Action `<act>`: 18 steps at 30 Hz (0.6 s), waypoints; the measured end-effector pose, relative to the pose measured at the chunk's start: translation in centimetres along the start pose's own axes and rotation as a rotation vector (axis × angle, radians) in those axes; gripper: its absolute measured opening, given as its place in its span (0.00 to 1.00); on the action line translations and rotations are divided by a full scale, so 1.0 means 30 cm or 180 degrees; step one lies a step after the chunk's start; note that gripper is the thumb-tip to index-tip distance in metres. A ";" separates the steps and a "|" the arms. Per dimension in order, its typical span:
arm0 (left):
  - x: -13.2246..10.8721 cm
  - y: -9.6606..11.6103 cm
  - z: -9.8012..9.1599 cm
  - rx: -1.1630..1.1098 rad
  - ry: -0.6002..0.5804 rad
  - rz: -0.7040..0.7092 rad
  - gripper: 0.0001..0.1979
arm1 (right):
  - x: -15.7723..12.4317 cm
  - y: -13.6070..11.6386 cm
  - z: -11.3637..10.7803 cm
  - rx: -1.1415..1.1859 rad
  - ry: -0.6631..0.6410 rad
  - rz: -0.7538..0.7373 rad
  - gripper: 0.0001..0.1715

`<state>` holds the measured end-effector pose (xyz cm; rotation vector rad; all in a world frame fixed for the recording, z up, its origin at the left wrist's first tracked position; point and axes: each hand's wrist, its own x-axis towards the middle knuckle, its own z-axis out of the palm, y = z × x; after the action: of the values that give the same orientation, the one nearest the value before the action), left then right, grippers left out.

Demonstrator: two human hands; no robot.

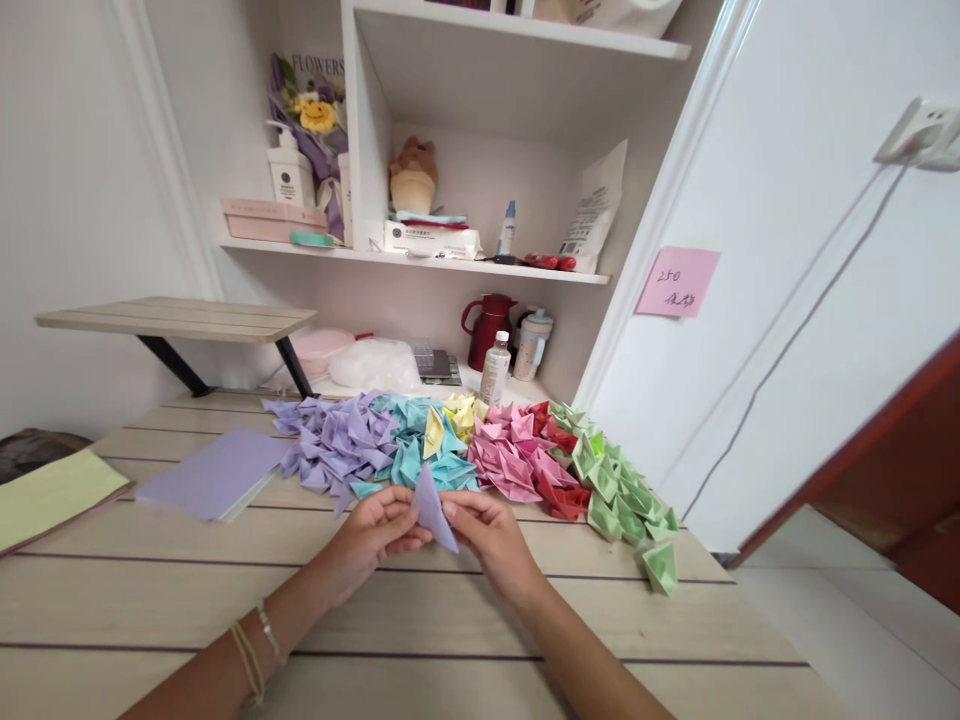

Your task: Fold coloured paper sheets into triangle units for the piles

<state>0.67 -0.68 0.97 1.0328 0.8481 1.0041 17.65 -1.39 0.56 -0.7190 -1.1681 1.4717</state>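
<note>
Between my two hands, just above the table, is a folded purple paper [431, 508] with pointed ends at top and bottom. My left hand [379, 525] pinches its left side, and my right hand [486, 530] grips the right side between thumb and fingers. Behind the hands lie heaped paper boats: purple ones [341, 445], blue ones [427, 468], a few yellow ones [461, 412], pink ones [510, 460], red ones [562, 498] and green ones [619, 490]. One green paper boat [661, 568] sits apart at the near right.
Flat purple sheets [217, 470] and yellow sheets [52, 495] lie on the left of the slatted table [360, 610]. A small raised stand [180, 318] is at the back left. A bottle [495, 368] and a red jug [489, 330] stand behind the boats, under shelves [420, 262].
</note>
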 end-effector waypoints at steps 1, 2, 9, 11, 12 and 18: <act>0.000 0.000 -0.001 0.0038 -0.0009 0.0009 0.12 | -0.001 -0.003 0.001 -0.0053 0.0009 -0.0011 0.15; 0.000 0.000 -0.001 0.0076 -0.0024 0.0022 0.12 | -0.003 -0.006 0.002 -0.0107 0.0018 -0.0025 0.14; 0.001 -0.002 -0.004 0.0107 -0.0098 0.0049 0.11 | -0.007 -0.021 0.007 -0.0298 -0.0099 -0.0067 0.14; 0.002 -0.002 -0.004 0.0107 -0.0090 0.0062 0.11 | -0.006 -0.020 0.006 -0.0419 -0.0046 -0.0109 0.13; 0.002 -0.002 -0.004 0.0131 -0.0089 0.0076 0.10 | -0.005 -0.018 0.005 -0.0525 0.0014 -0.0161 0.13; 0.008 0.006 -0.010 0.0646 -0.0188 0.0339 0.12 | -0.002 -0.012 -0.007 -0.1239 0.0106 -0.0418 0.16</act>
<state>0.42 -0.33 1.02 1.2855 0.8664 0.9859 17.98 -1.40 0.80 -0.9067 -1.4669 1.1301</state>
